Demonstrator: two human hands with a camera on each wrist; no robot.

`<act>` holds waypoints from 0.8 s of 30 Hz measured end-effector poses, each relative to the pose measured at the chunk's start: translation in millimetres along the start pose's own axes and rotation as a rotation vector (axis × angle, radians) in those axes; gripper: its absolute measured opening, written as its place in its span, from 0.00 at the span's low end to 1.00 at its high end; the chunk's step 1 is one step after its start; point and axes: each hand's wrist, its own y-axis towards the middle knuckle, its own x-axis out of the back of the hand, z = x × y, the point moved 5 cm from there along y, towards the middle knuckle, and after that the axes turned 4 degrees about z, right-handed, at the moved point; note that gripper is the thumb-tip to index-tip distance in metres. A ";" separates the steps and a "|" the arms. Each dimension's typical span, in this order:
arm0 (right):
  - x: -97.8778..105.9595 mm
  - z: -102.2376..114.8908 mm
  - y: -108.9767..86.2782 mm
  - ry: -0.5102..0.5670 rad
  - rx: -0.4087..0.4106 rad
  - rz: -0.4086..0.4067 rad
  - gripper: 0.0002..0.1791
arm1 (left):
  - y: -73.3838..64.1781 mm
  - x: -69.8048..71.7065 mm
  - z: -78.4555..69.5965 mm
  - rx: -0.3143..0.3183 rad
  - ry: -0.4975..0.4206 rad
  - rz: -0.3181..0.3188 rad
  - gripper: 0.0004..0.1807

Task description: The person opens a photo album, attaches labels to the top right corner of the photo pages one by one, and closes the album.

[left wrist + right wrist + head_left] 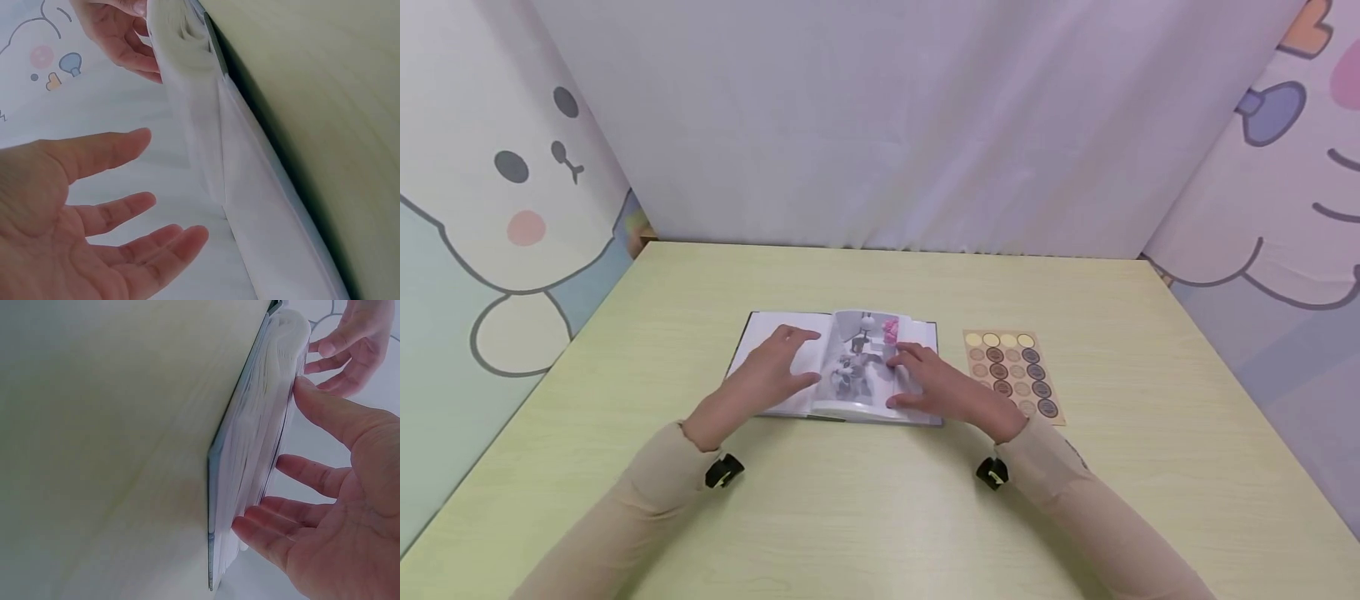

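An open photo album or book lies on the table, its left leaf blank white. A bowed page with a grey picture and a pink flower faces up on the right side. Over the left leaf my left hand hovers, fingers spread and holding nothing; the left wrist view shows a gap between its fingers and the pages. Against the right part of the book rests my right hand. Its loosely extended fingertips touch the edges of the page stack, as the right wrist view shows.
Right of the book lies a brown sheet of round stickers in rows, partly behind the right forearm. The pale wooden table ends at a white curtain at the back. Cartoon-printed cloths hang at both sides.
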 end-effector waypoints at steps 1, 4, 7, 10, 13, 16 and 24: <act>0.1 0.3 -0.1 -0.001 0.003 -0.002 0.32 | 1.3 -1.7 -1.7 0.001 -0.007 0.012 0.32; 0.7 1.2 -0.8 -0.001 0.006 -0.004 0.32 | 5.3 -7.0 -6.8 -0.003 -0.007 0.050 0.33; 1.0 1.7 -1.6 -0.004 0.007 -0.004 0.32 | 9.0 -13.1 -10.6 -0.008 -0.001 0.085 0.33; 1.2 1.9 -1.8 -0.010 0.009 -0.004 0.32 | 12.5 -19.9 -12.6 -0.006 0.010 0.120 0.35; 1.3 1.5 -1.7 -0.015 0.011 -0.004 0.32 | 15.7 -25.9 -14.5 -0.019 0.039 0.142 0.36; 1.2 0.7 -1.8 -0.014 0.014 -0.003 0.32 | 18.1 -31.1 -15.9 -0.039 0.061 0.160 0.36; 1.4 -0.1 -1.2 -0.020 0.020 -0.001 0.32 | 18.1 -38.4 -19.4 -0.064 0.077 0.224 0.37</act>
